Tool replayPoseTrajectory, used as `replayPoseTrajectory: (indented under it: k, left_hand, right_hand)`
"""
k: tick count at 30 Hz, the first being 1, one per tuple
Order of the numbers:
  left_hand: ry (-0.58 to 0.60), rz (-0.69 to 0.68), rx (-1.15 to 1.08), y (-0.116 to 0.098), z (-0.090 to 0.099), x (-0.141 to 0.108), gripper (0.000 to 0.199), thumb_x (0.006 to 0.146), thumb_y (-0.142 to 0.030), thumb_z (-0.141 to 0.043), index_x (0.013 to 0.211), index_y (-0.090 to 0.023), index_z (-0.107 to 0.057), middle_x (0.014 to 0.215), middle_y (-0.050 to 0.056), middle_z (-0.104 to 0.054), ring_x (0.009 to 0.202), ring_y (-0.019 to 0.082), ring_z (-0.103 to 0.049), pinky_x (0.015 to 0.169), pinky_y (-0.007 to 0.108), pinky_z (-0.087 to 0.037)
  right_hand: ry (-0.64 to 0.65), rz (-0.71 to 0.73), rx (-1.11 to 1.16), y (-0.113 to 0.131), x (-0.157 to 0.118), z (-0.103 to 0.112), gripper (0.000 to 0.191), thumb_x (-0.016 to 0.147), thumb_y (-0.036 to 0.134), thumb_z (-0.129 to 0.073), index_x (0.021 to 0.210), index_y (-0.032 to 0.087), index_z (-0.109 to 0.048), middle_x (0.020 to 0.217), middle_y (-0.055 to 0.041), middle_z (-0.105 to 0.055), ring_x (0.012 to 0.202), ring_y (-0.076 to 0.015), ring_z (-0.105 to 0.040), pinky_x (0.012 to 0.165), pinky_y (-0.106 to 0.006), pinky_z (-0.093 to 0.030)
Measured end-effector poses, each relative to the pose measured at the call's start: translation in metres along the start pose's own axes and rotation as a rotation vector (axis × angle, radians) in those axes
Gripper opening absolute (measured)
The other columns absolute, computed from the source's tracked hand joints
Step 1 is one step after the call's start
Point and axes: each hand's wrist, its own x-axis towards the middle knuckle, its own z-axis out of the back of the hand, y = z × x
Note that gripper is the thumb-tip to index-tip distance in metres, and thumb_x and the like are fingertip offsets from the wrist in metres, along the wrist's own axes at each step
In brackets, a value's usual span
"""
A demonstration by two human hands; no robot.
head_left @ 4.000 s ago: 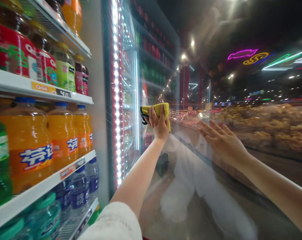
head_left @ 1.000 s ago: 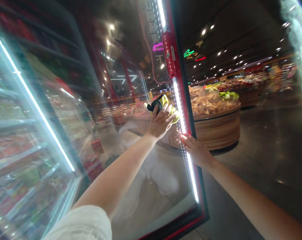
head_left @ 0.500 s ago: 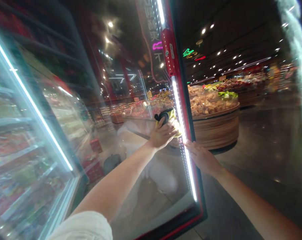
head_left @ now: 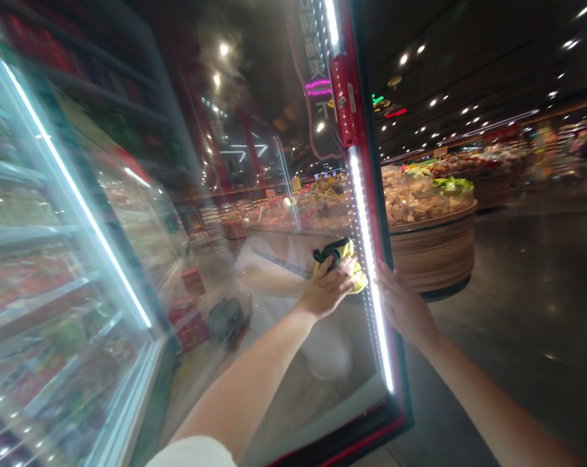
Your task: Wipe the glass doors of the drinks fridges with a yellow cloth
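My left hand (head_left: 328, 288) presses a crumpled yellow and black cloth (head_left: 359, 275) against the inner glass (head_left: 293, 363) of an open fridge door, just left of its bright light strip (head_left: 367, 237). Its fingers are bent over the cloth. My right hand (head_left: 406, 305) grips the outer edge of the red and black door frame (head_left: 403, 389), at nearly the same height. Some of its fingertips are hidden by the frame or lost in the strip's glare. A red fitting (head_left: 346, 104) sits higher on the frame.
On the left stands a lit fridge with stocked shelves (head_left: 35, 292). A round wooden produce stand (head_left: 434, 253) lies beyond the door. Red boxes (head_left: 189, 318) and a dark grey object (head_left: 225, 319) show through or reflect in the glass. Grey floor (head_left: 531, 305) stretches to the right.
My left hand and the cloth have slid a little lower on the glass. The whole view has shifted slightly, moving the door rightward in the picture. My right hand stays on the door's edge.
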Motion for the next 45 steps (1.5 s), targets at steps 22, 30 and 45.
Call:
replayPoseTrajectory:
  k: [22,30,45]
  left_hand:
    - [0.062,0.489,0.104,0.037,0.054,-0.074,0.070,0.098,-0.033,-0.057,0.162,-0.031,-0.028,0.168,0.009,-0.030,0.157,0.029,-0.025,0.130,0.056,-0.002]
    - [0.198,0.195,0.083,0.021,0.059,-0.115,0.069,0.097,-0.030,-0.059,0.161,-0.033,-0.031,0.167,0.001,-0.035,0.157,0.019,-0.027,0.131,0.044,-0.011]
    - [0.143,0.399,0.155,0.032,0.084,-0.198,0.062,0.100,-0.035,-0.054,0.159,-0.039,-0.034,0.163,-0.001,-0.043,0.155,0.018,-0.031,0.130,0.045,0.010]
  right_hand:
    - [-0.012,-0.127,0.369,0.063,0.092,-0.022,0.072,0.091,0.001,-0.039,0.157,0.028,-0.041,0.166,-0.0070,-0.037,0.156,-0.0269,-0.025,0.120,-0.056,-0.042]
    - [0.030,-0.033,0.321,0.086,0.092,-0.030,0.075,0.090,-0.001,-0.039,0.159,0.028,-0.037,0.168,-0.0084,-0.032,0.157,-0.0270,-0.020,0.122,-0.057,-0.038]
    - [0.086,0.132,0.244,0.157,0.108,-0.040,0.073,0.091,-0.001,-0.041,0.159,0.024,-0.038,0.167,-0.0113,-0.032,0.158,-0.0274,-0.020,0.123,-0.058,-0.034]
